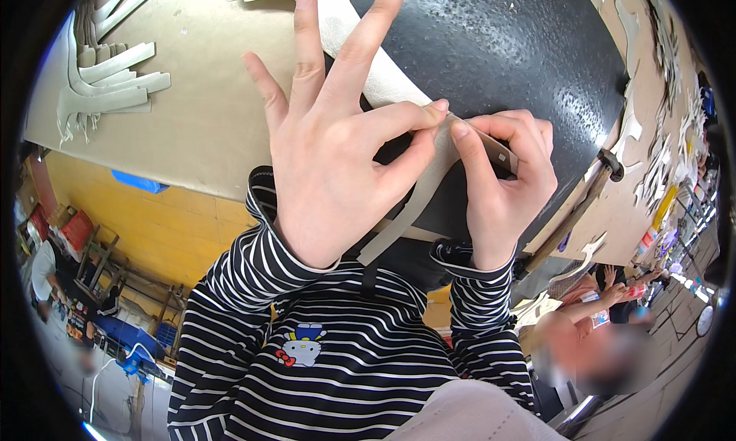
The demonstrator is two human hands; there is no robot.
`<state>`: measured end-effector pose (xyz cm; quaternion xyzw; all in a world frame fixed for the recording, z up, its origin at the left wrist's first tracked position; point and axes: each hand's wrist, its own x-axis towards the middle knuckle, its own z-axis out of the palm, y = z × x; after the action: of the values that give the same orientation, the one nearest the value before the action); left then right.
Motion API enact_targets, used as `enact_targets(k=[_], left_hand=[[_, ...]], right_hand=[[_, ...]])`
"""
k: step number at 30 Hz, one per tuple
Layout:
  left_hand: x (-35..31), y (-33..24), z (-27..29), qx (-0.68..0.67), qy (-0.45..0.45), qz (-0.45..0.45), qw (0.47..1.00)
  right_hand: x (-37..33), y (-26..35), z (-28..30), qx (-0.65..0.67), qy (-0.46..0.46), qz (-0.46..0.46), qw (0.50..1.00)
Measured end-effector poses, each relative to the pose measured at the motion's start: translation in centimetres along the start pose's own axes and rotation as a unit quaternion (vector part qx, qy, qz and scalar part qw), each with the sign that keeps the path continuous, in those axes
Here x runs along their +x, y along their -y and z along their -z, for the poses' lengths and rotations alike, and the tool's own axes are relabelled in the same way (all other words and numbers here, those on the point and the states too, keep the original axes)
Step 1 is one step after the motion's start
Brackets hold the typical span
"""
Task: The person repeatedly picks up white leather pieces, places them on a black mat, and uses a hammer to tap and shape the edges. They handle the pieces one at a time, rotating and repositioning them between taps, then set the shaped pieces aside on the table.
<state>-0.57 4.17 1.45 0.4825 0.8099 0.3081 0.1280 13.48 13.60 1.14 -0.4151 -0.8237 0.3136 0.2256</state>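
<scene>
A pale cut piece of leather with a narrow grey-beige strip hangs between my hands, over a black, speckled board. My left hand pinches its edge between thumb and index finger, the other three fingers spread upward. Close beside it, my right hand grips the same edge, thumb on the near side and fingers curled behind. A small light square mark shows on the part under my right fingers. The two thumb tips are almost together. Part of the leather lies hidden behind my left hand.
The black board lies on a paper-covered table. Stacked pale cut pieces lie at the left. A hammer-like tool with a wooden handle rests to the right, beyond it scattered offcuts. Other people are at lower right and far left.
</scene>
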Motion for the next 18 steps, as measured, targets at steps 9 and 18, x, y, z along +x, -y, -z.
enact_targets(k=[9,18], left_hand=[[-0.6,0.7,-0.2,0.040,0.038,-0.084,0.995],[-0.1,1.4,-0.4,-0.043,0.028,-0.112,0.992]], right_hand=[[0.0,0.1,0.0,-0.011,0.004,-0.008,1.000],[0.0,0.2,-0.1,-0.012,0.004,-0.018,1.000]])
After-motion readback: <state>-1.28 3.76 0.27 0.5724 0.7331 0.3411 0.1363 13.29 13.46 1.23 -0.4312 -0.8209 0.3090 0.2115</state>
